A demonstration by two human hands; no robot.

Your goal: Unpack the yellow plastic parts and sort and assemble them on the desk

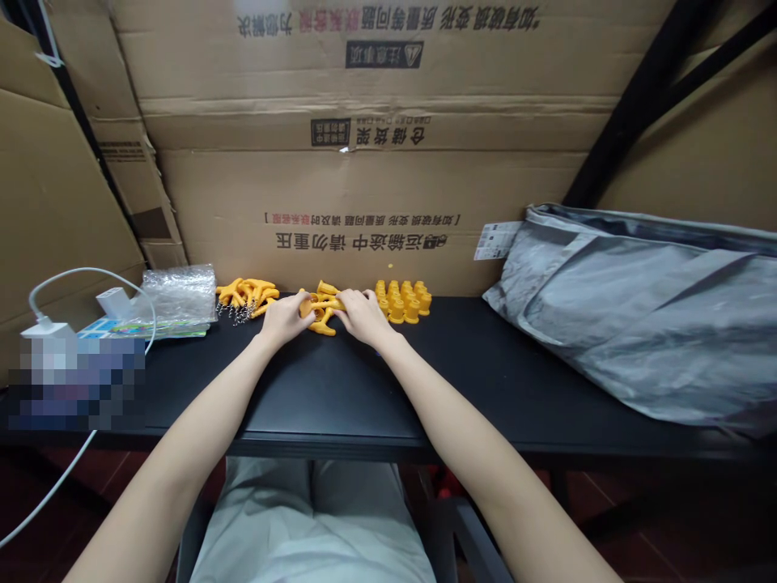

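Observation:
My left hand [284, 320] and my right hand [367, 317] meet over the back of the black table. Both have their fingers closed on a yellow plastic piece [320, 305], a slim bar stretching from one hand to the other. The fingers cover its ends. Around and beneath it lie loose yellow parts, among them a curved, branching one [323, 328] and a short rounded one [328, 287]. Close to my right hand stand rows of yellow cup-like pieces [413, 304]. Left of my left hand is a pile of yellow branching pieces [248, 291] with small metal chains [238, 311].
Clear plastic wrap [179, 295] lies on flat colourful packets at the left. Nearby are a white charger [52, 344] and its cable [153, 316]. A large grey bag [637, 316] fills the right side. Cardboard [376, 186] walls off the back of the table [340, 405].

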